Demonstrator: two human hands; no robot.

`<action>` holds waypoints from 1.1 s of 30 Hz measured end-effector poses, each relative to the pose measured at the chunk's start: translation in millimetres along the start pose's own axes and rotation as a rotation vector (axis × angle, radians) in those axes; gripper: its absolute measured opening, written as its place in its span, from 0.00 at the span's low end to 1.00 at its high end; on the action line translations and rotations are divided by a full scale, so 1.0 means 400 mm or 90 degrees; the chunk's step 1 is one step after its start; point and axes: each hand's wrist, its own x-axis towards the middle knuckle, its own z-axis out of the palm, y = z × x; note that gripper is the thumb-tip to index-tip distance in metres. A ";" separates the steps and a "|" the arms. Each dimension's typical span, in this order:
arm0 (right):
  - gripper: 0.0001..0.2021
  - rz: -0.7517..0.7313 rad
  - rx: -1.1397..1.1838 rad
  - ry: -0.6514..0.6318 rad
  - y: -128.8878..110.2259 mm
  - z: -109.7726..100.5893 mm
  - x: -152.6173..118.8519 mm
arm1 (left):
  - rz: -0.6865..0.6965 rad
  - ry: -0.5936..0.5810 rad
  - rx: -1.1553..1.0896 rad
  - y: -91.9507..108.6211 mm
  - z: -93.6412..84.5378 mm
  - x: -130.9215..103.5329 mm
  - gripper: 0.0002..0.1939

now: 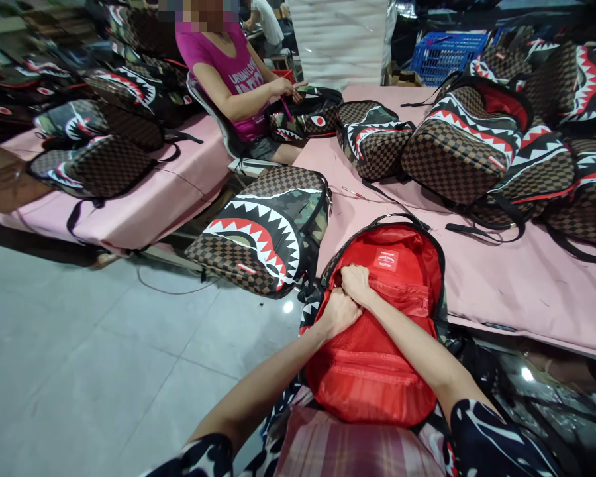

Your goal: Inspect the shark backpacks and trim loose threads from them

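Observation:
An unzipped backpack [372, 384] with bright red lining lies open before me, its lower end at my lap and its top against the table edge. My left hand [342, 313] is closed at the left inner side of the opening. Just above it, almost touching, my right hand [356, 281] is closed too, with its forearm crossing the red interior. Both sets of fingertips are hidden, so what they pinch cannot be seen. A lining label [386, 260] shows above the inner pockets. Left of the hands lies a closed checkered backpack [258, 232] with a shark-mouth print.
Across the pink table [481, 285], a person in a magenta shirt [228, 73] handles another backpack [305, 122]. Several checkered backpacks [461, 146] crowd the right side. More bags [124, 169] are piled on the left table. A small red-handled tool [352, 193] lies mid-table. Grey tiled floor [79, 371] shows at left.

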 end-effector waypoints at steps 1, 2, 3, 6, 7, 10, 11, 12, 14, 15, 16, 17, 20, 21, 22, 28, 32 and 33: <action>0.11 -0.002 0.001 0.001 0.002 0.004 0.000 | 0.000 -0.001 0.000 0.000 0.000 0.000 0.17; 0.11 -0.001 0.002 0.002 0.005 0.007 -0.001 | -0.001 -0.001 0.000 0.001 -0.001 -0.001 0.17; 0.11 0.002 0.003 0.003 0.009 0.011 -0.001 | -0.004 0.000 0.001 0.001 -0.002 -0.001 0.18; 0.11 0.023 0.004 0.006 0.020 0.017 -0.002 | -0.017 0.001 0.005 0.002 -0.004 -0.002 0.21; 0.11 0.028 0.004 0.008 0.021 0.019 -0.001 | -0.018 0.001 0.006 0.002 -0.003 -0.002 0.22; 0.11 0.024 0.000 0.014 0.018 0.022 0.002 | -0.011 -0.001 0.005 0.002 -0.001 -0.002 0.20; 0.10 0.019 -0.001 0.016 0.016 0.023 0.004 | -0.008 -0.002 0.004 0.002 0.000 -0.002 0.19; 0.11 0.013 -0.003 0.018 0.012 0.024 0.005 | -0.006 -0.003 0.003 0.003 0.001 -0.002 0.19; 0.11 -0.004 -0.008 0.020 0.007 0.024 0.007 | -0.003 -0.006 0.002 0.003 0.001 -0.001 0.18; 0.11 -0.013 -0.009 0.020 0.006 0.024 0.008 | -0.001 -0.007 0.002 0.004 0.000 -0.001 0.18; 0.12 -0.024 -0.011 0.021 0.006 0.024 0.007 | 0.000 -0.009 0.003 0.005 -0.001 -0.001 0.18; 0.12 -0.033 -0.012 0.021 0.007 0.024 0.006 | 0.001 -0.010 0.004 0.005 -0.003 -0.001 0.18; 0.12 -0.049 -0.012 0.024 0.014 0.023 -0.002 | -0.003 -0.015 0.007 0.007 -0.009 -0.002 0.19; 0.12 -0.050 -0.010 0.025 0.017 0.023 -0.006 | -0.006 -0.016 0.009 0.008 -0.011 -0.003 0.19; 0.12 -0.048 -0.008 0.025 0.021 0.023 -0.009 | -0.009 -0.016 0.012 0.008 -0.013 -0.003 0.19; 0.11 -0.021 0.008 0.026 0.033 0.027 -0.013 | -0.026 -0.010 0.024 0.009 -0.011 -0.004 0.21; 0.10 0.007 0.018 0.021 0.032 0.029 -0.008 | -0.041 -0.002 0.031 0.008 -0.006 -0.004 0.23; 0.10 0.014 0.020 0.021 0.031 0.030 -0.008 | -0.042 0.000 0.032 0.008 -0.005 -0.004 0.23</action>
